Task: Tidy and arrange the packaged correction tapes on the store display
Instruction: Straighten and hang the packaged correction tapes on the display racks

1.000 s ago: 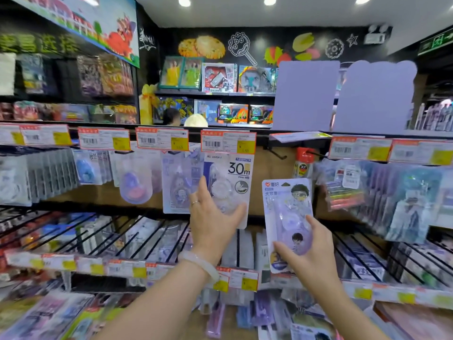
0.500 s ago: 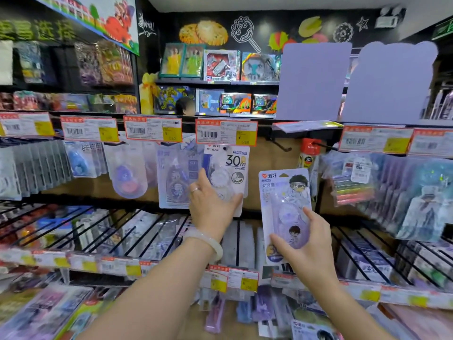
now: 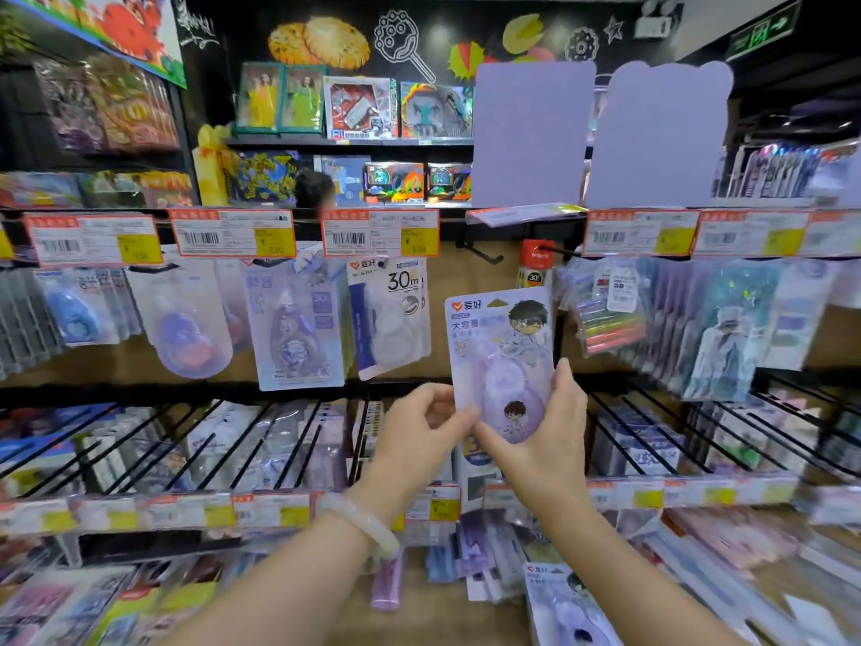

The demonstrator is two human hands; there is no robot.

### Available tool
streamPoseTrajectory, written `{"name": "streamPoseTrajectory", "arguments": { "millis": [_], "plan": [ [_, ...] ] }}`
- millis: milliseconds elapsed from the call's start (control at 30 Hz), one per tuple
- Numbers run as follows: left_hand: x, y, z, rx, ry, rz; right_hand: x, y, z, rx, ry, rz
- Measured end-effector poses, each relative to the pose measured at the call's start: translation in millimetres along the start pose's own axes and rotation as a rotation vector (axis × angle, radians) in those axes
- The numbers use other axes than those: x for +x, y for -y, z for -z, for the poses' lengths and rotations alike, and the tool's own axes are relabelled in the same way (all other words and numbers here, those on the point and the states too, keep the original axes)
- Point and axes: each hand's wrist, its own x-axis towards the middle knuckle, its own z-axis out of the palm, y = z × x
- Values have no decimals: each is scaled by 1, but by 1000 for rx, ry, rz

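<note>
Both hands on the purple correction tape pack [image 3: 501,361], below the empty hook [image 3: 480,251]; right hand [image 3: 543,440] fingers pinching its edge, left hand [image 3: 419,433] pinching the corner; best level the hang-hole first.

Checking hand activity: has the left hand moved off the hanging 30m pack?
Yes. The left hand left the 30m pack, dropping down-right to the purple pack.

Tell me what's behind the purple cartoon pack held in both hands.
Behind the purple pack: brown backboard, and a bare peg hook above-left. Its lower part hides the shelf behind.
</note>
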Motion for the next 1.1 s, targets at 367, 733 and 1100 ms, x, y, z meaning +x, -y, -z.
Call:
{"name": "streamPoseTrajectory", "arguments": {
  "millis": [367, 733, 1100],
  "plan": [
    [25, -39, 5, 4, -91, -143, 37, 27, 12, -51, -36, 104],
    [33, -28, -6, 18, -160, -29, 42, 10, 6, -64, 77, 57],
    [99, -21, -32, 299, -357, 169, 110, -18, -15, -125, 254, -31]
  ]
}}
